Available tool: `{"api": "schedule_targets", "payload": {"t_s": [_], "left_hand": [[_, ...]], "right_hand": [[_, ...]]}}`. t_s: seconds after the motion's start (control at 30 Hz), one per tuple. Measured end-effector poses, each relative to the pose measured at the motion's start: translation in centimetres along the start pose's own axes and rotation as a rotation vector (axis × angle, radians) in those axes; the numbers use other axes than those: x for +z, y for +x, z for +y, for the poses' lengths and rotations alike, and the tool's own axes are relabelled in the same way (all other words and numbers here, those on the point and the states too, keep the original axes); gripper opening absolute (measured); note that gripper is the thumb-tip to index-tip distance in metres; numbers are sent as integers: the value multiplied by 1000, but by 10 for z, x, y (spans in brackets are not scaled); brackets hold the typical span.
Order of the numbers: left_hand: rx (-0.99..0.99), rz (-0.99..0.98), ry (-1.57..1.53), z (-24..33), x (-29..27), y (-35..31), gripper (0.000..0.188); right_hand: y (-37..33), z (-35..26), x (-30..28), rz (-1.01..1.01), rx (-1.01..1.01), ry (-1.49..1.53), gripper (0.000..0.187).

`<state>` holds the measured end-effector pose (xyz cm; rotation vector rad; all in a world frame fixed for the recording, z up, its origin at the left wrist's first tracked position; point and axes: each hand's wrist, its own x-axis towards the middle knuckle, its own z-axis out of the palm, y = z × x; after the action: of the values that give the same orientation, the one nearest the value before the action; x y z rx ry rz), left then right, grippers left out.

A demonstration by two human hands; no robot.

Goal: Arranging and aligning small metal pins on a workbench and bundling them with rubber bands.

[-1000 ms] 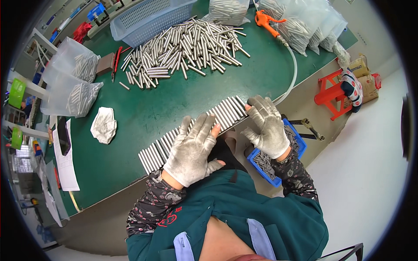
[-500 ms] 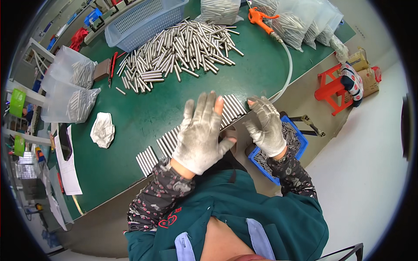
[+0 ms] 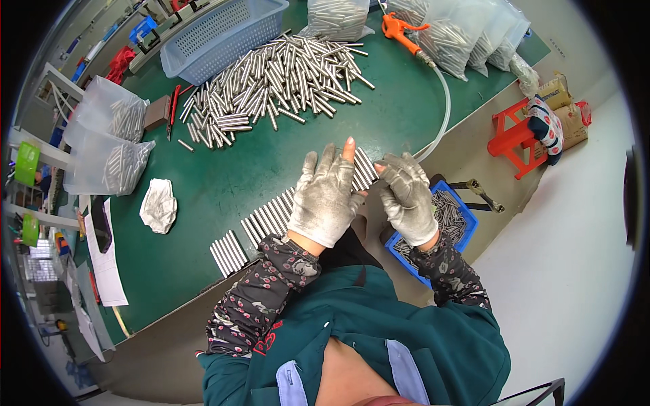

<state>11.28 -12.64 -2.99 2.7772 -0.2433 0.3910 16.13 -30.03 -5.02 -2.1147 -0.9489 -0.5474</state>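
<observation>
Metal pins (image 3: pixel 269 220) lie side by side in a row along the table's front edge. A separate short group of pins (image 3: pixel 228 254) lies at the row's left end. My left hand (image 3: pixel 323 199), in a grey-white glove with a bare fingertip, lies flat over the row, fingers stretched out, covering its middle. At the row's right end, my right hand (image 3: pixel 409 201), gloved alike, has bent fingers and its thumb held apart. Its index fingertip is beside the last pins (image 3: pixel 365 169). I see nothing held in either hand.
Behind the row is a large heap of loose pins (image 3: pixel 271 88), with a blue perforated basket (image 3: pixel 223 37) beyond. An orange air gun (image 3: pixel 401 32) with a clear hose lies far right. A blue bin (image 3: pixel 469 237) of pins stands below the edge. A white cloth (image 3: pixel 158 206) lies left.
My left hand has shifted right along the row, uncovering more pins on its left. My right hand has moved slightly left, closer to the row's right end.
</observation>
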Motion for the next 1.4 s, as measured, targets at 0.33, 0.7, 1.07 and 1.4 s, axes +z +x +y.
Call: {"api": "schedule_targets", "payload": {"t_s": [0.33, 0.7, 1.07, 1.4], "left_hand": [[64, 14, 166, 7, -3, 5, 65], [113, -157, 4, 23, -21, -54, 76], [144, -122, 1, 26, -8, -42, 79], [298, -64, -83, 27, -19, -54, 85]], "right_hand": [[1, 1, -3, -48, 17, -33, 32], [3, -4, -16, -243, -133, -76, 38], [3, 1, -13, -170, -126, -52, 39], [6, -7, -15, -168, -99, -76, 36]]}}
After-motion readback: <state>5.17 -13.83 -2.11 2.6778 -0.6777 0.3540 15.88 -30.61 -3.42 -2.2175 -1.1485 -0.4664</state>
